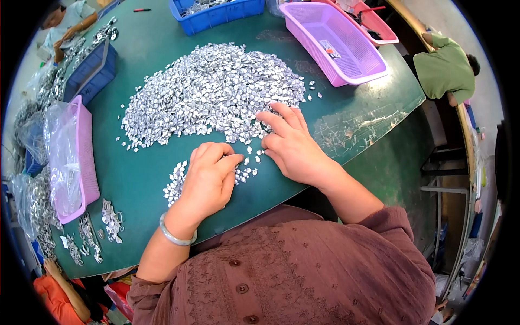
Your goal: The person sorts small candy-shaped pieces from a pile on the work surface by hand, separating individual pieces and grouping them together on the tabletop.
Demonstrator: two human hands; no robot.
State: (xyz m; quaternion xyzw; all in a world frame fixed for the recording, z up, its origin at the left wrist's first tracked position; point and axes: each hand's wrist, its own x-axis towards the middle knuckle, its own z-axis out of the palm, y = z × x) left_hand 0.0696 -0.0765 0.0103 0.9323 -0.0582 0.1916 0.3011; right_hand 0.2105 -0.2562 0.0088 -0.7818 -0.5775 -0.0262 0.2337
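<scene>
A wide heap of small silver metal pieces (216, 89) lies on the green table in front of me. My right hand (292, 142) rests at the heap's near right edge, fingers spread apart, the fingertips touching loose pieces. Nearer to me, my left hand (207, 176) is curled, its thumb and forefinger close together; what they hold, if anything, is hidden. A small group of the same pieces (174, 183) lies to the left of that hand, partly covered by it. A few more pieces (246, 173) are scattered between my two hands.
A purple basket (303, 46) stands at the far right, by a pink basket (387, 33). Blue bins (216, 20) are at the back and left. Another purple basket (86, 157) holds clear plastic. Metal pieces (112, 221) lie near left. Other people are around the table.
</scene>
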